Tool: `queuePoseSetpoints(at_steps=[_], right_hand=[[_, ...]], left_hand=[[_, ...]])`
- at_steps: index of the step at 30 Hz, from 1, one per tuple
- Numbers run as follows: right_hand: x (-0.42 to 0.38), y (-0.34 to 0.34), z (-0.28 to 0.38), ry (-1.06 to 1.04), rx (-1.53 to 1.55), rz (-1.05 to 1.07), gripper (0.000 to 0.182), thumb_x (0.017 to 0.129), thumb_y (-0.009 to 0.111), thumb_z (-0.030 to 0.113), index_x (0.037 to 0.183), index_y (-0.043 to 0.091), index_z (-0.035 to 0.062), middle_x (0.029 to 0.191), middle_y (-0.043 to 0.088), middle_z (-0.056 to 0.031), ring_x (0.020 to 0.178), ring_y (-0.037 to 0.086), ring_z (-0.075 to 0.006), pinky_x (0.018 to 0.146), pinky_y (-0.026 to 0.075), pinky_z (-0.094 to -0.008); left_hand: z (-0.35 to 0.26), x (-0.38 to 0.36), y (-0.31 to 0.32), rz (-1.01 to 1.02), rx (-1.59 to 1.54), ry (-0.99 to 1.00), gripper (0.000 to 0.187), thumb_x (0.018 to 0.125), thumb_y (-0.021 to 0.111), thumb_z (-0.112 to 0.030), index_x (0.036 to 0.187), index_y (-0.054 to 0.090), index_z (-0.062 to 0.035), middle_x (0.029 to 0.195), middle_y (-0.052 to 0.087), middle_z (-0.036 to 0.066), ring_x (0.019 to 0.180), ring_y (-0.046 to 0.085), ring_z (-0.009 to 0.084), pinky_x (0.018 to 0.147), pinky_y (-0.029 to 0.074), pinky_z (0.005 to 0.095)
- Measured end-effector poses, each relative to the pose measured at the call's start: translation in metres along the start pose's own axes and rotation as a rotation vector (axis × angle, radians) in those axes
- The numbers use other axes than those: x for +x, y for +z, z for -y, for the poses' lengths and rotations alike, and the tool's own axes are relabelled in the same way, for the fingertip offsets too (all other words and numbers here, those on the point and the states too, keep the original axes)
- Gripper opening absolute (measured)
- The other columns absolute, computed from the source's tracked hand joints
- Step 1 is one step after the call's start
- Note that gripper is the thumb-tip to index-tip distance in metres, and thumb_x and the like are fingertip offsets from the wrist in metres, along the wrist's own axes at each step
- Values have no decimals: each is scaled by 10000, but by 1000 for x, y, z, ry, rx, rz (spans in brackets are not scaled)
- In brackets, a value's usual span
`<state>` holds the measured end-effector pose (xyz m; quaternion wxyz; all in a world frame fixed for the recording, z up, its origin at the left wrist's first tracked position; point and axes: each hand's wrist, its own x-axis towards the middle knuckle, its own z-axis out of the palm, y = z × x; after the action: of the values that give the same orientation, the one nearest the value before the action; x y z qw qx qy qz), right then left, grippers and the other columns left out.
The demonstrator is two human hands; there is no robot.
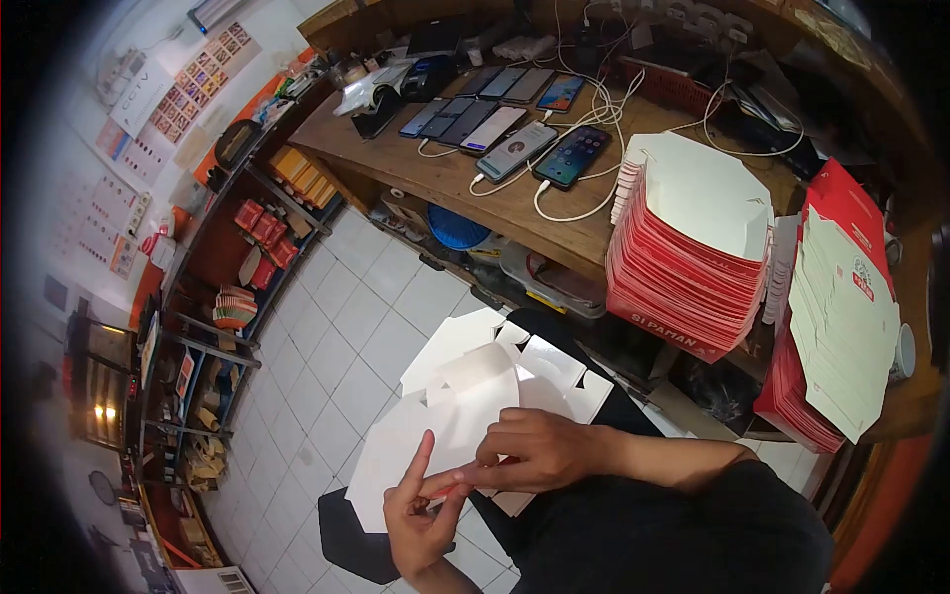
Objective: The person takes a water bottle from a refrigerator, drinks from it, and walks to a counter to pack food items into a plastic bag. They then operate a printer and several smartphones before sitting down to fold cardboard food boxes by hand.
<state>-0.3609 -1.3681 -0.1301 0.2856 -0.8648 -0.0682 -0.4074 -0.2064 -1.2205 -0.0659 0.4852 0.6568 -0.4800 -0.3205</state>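
A white, partly folded cardboard food box (396,445) lies across my lap, its flaps and slots spread out and a bit of red showing at the near edge. My left hand (426,510) pinches that near edge between thumb and fingers, with the index finger stretched upward. Close beside it, my right hand (529,450) has its fingers curled down onto the same edge, the fingertips near my left thumb. The exact grip under the fingers is partly hidden.
On the wooden desk (396,163) stand a tall stack of nested red-and-white boxes (683,287) and a pile of flat cartons (841,307). Several phones (515,150) lie there with white charging cables (604,109). Shelves (213,247) line the left wall above the tiled floor (297,396).
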Motion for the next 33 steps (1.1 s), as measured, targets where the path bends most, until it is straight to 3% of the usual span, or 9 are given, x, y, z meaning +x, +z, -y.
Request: queuePoseSetpoints(at_steps=[5, 8, 11, 14, 16, 20, 26, 31, 33], right_hand=[[13, -13, 15, -59, -78, 11, 373, 887, 646, 187, 1241, 596, 79, 862, 539, -37, 802, 555, -185, 698, 413, -354], [18, -30, 12, 56, -45, 159, 237, 890, 632, 189, 1082, 615, 49, 850, 524, -26, 834, 563, -171, 810, 428, -382], [8, -63, 3, 223, -208, 227, 114, 894, 613, 159, 973, 608, 76, 834, 500, -16, 867, 570, -167, 947, 401, -451], [-1, -95, 9, 218, -517, 135, 127, 865, 609, 117, 982, 657, 122, 876, 526, -6, 899, 578, -179, 999, 364, -525], [-6, -121, 18, 260, -791, -1, 232, 834, 619, 91, 1055, 681, 126, 924, 563, -11, 907, 579, -184, 962, 387, -467], [-13, -168, 29, 664, -1169, -203, 300, 817, 585, 7, 1078, 702, 97, 956, 603, -60, 894, 577, -228, 841, 411, -380], [-53, -197, 9, 1106, -1326, -188, 310, 836, 542, 4, 1086, 709, 79, 977, 610, -118, 977, 564, -288, 841, 409, -410], [-61, -204, 13, 1172, -1191, -94, 188, 876, 544, 80, 1000, 684, 61, 947, 603, -118, 1011, 561, -302, 1019, 341, -492], [-78, -211, 5, 1136, -1125, -152, 229, 947, 507, 208, 931, 654, 33, 905, 609, -133, 1010, 571, -314, 1138, 195, -567]], left_hand=[[-2, 3, -8, 97, 193, 183, 668, 699, 774, 80, 1328, 551, 50, 860, 744, 123, 793, 716, 197, 800, 550, 295], [-12, -4, -24, 138, 410, 249, 636, 727, 775, 33, 1327, 573, -20, 1044, 717, 177, 914, 722, 306, 855, 542, 338], [-19, -1, -51, 147, 469, 505, 563, 637, 769, 68, 1181, 673, -41, 758, 716, 130, 892, 710, 320, 949, 499, 399], [-33, 1, -63, 161, 827, 609, 589, 663, 782, 19, 1231, 652, -62, 984, 713, 185, 1137, 623, 358, 1043, 432, 457], [-36, 5, -54, -52, 874, 766, 644, 749, 789, -23, 1341, 543, -86, 1328, 563, 188, 1269, 522, 374, 993, 483, 514], [-21, 5, -43, -3, 526, 658, 680, 638, 760, 84, 1280, 603, -76, 1368, 544, 205, 1304, 486, 425, 1062, 404, 574], [-17, 12, -10, 136, 371, 364, 538, 711, 767, 14, 1225, 651, -92, 1340, 562, 218, 1249, 530, 408, 1062, 391, 539], [14, 8, -13, 313, 359, 208, 631, 723, 800, -71, 1317, 587, -59, 1443, 447, 216, 1342, 450, 383, 1076, 398, 478], [26, 6, -9, 329, 341, 159, 628, 732, 798, -81, 1321, 581, -58, 1432, 463, 209, 1333, 458, 389, 1074, 399, 468]])
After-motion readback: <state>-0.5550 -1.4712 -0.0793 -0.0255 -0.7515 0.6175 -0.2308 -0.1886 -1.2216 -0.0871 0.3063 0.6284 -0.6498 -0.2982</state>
